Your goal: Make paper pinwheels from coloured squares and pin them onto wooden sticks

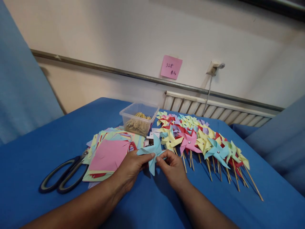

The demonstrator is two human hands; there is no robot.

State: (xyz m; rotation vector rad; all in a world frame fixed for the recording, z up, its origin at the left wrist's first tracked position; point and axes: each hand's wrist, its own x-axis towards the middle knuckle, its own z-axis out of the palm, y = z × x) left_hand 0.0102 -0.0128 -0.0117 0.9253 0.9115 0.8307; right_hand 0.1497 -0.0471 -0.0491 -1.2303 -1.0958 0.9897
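Between my two hands is a light blue paper pinwheel [156,147], its blades folded in toward the middle. My left hand [133,165] is closed on its left side, thumb near the centre. From the other side my right hand [173,168] pinches it close to the centre with thumb and fingertips. No stick shows on this pinwheel. Left of my hands lies a stack of coloured paper sheets [108,154], a pink one on top. Finished pinwheels on sticks [189,142] lie in rows to the right.
Scissors [65,175] with dark handles lie at the left, blades under the paper. A clear plastic box [140,119] of thin wooden sticks stands behind the stack, with small white boxes [153,133] beside it. Blue cloth [47,152] covers the table. A radiator [183,103] stands against the wall.
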